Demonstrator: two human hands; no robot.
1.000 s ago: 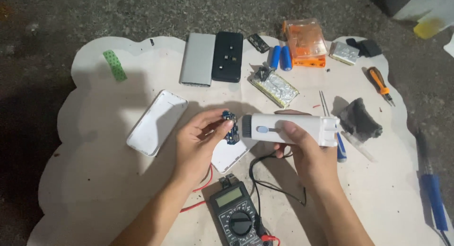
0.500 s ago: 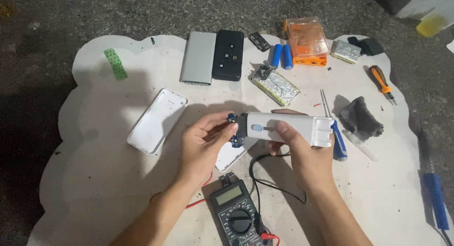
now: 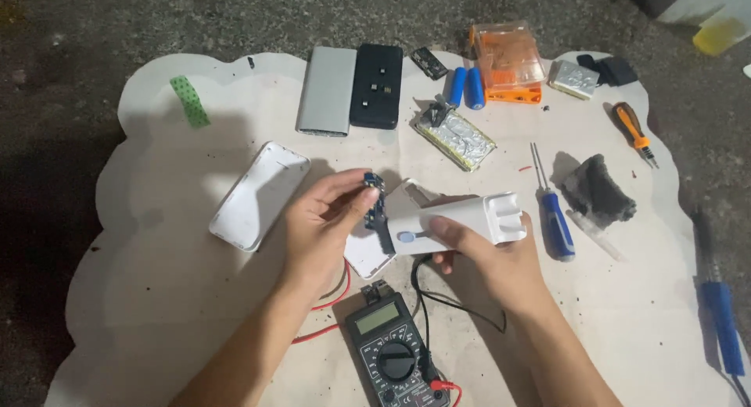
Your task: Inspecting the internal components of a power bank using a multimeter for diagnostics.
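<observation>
In my right hand [image 3: 501, 262] I see a white power bank housing [image 3: 461, 222] of smooth plastic, slightly glossy. My left hand [image 3: 321, 227] pinches a small blue circuit board [image 3: 374, 200], matt. At 6 o'clock the multimeter [image 3: 391, 352] is dark matt plastic with a dull grey screen. The white shell [image 3: 258, 194] at 9 o'clock looks like smooth plastic. At 12 o'clock lie a brushed silver case [image 3: 327, 90] and a black glossy one [image 3: 377, 85]. The wrapped cell [image 3: 455, 137] shines like crinkled foil. At 1 o'clock the orange box [image 3: 508, 63] is clear plastic. Everything rests on white matt paper [image 3: 156, 297], over rough grey ground [image 3: 156, 16].
</observation>
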